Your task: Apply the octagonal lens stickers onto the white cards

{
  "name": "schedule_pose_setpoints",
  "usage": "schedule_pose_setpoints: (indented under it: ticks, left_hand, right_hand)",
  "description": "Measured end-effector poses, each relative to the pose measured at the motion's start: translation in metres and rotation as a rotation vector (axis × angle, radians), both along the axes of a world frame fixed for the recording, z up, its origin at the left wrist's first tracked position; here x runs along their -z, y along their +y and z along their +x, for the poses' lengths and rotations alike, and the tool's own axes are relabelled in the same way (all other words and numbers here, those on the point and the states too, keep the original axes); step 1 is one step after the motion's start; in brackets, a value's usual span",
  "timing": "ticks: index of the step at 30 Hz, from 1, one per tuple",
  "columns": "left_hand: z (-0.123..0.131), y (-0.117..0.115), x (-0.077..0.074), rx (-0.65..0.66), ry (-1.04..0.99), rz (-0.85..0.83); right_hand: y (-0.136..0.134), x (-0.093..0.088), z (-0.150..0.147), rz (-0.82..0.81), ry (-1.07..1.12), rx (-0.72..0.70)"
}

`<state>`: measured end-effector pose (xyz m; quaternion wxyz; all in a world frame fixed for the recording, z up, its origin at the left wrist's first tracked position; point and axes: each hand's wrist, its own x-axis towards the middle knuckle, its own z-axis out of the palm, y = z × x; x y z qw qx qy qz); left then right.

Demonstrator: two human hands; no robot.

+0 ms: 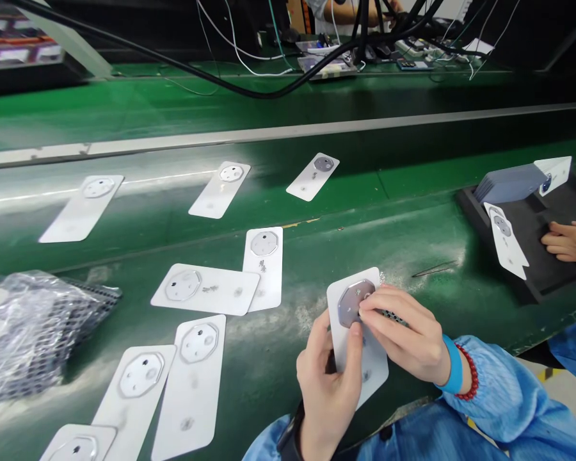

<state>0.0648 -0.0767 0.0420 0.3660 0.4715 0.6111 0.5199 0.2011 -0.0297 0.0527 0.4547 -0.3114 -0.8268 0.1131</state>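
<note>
My left hand [330, 384] grips a white phone back cover [375, 358] by its left edge, with the thumb on its front just below the grey octagonal camera plate [348, 306]. The cover is tilted above the green bench. At the plate's right side, my right hand [408, 330] has its thumb and fingers pinched together. Whatever lies between those fingertips is hidden or too small to name. To the left, two overlapping phone back covers [225, 294] lie on the bench, and nearer me are several more white covers [189, 397].
A plastic bag [33, 326] rests at the left. Three covers [216, 192] lie farther back, before a pale rail [269, 133]. Thin tweezers [433, 269] lie right of my hands. Another person's hand [571, 242] is at a black tray [540, 282] holding covers. Black cables [269, 95] hang across the top.
</note>
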Motion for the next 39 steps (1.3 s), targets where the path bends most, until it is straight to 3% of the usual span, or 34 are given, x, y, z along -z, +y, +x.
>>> schedule_pose_setpoints:
  ticks: [5, 10, 15, 19, 22, 24, 27, 29, 33, 37, 39]
  left_hand:
    - [0.002, 0.001, -0.01, -0.12, -0.023, -0.105]
    - [-0.004, 0.006, -0.012, -0.118, -0.083, -0.171]
    - [-0.008, 0.007, -0.01, -0.069, -0.146, -0.256]
    - [-0.006, 0.006, -0.01, -0.083, -0.171, -0.289]
    - [-0.018, 0.007, -0.01, -0.135, -0.181, -0.302]
    - [-0.038, 0.007, -0.011, -0.227, -0.187, -0.331]
    - [-0.072, 0.008, -0.007, -0.419, -0.17, -0.358]
    - [-0.087, 0.008, 0.0, -0.462, -0.118, -0.393]
    - [-0.086, 0.013, 0.021, -0.291, 0.023, -0.374]
    - [-0.066, 0.022, 0.029, -0.056, 0.212, -0.271]
    - [-0.057, 0.026, 0.027, 0.111, 0.177, -0.304]
  right_hand:
    - [-0.013, 0.005, -0.002, 0.099, -0.218, 0.061]
    - [-0.023, 0.01, -0.002, 0.065, -0.294, 0.152]
    - [-0.021, 0.01, 0.006, -0.127, -0.025, -0.017]
    - [-0.023, 0.012, 0.004, -0.329, 0.211, 0.137]
    - [-0.017, 0.019, 0.005, -0.511, 0.29, 0.139]
    - [-0.006, 0.03, 0.011, -0.52, 0.221, 0.13]
    - [0.015, 0.057, 0.019, -0.422, -0.124, 0.116]
    - [0.025, 0.076, 0.021, -0.39, -0.347, 0.08]
    - [0.032, 0.091, 0.02, -0.349, -0.419, 0.046]
    - [0.03, 0.069, 0.025, -0.426, -0.229, -0.028]
    - [0.029, 0.053, 0.028, -0.473, -0.201, -0.07]
